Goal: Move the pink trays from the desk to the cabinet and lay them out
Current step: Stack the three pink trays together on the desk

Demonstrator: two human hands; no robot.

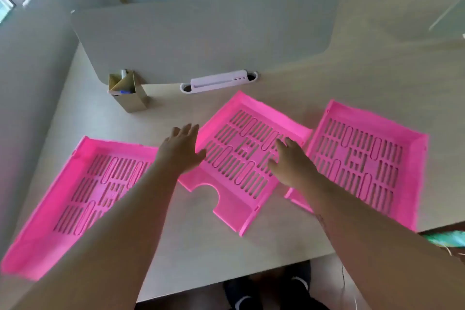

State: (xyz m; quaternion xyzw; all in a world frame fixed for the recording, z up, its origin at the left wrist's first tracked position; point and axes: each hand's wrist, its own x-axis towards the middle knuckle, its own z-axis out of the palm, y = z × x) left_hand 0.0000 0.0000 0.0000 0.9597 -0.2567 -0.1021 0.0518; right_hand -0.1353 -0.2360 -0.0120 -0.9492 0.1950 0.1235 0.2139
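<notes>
Both grips are open, left hand (180,150) and right hand (289,162) spread over the middle tray (241,158) at frame centre on the table (176,234). Trays look light, stiff, slotted; side rims probably suit holding.

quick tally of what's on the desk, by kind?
Pink trays: 3, left, middle, right
Pen holder: 1
White cable-port cover: 1
Total: 5
Both hands, left and right, are open over the middle tray.
</notes>
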